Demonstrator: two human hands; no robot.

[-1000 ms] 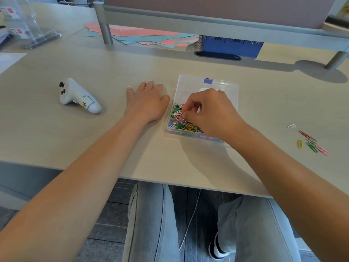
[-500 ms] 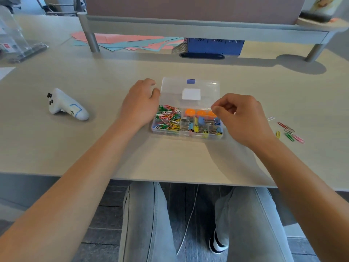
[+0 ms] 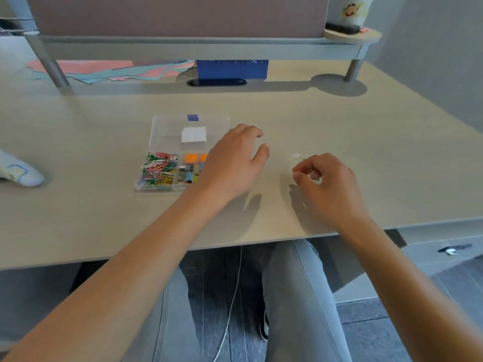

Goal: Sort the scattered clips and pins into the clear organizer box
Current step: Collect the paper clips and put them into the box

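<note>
A pale wood worktop point(image 3: 91, 226) runs under a grey shelf. Nearest us, our right hand point(image 3: 328, 185) curls over the loose clips, fingertips pinched, probably gathering some; we cannot tell what it holds. A white clip point(image 3: 296, 155) lies just beyond it. Our left hand point(image 3: 232, 163) hovers relaxed over the organizer box's right end, likely ready to steady it. The clear organizer box point(image 3: 167, 126) sits lid open, with paper clips point(image 3: 158, 168) massed in its left compartments.
</note>
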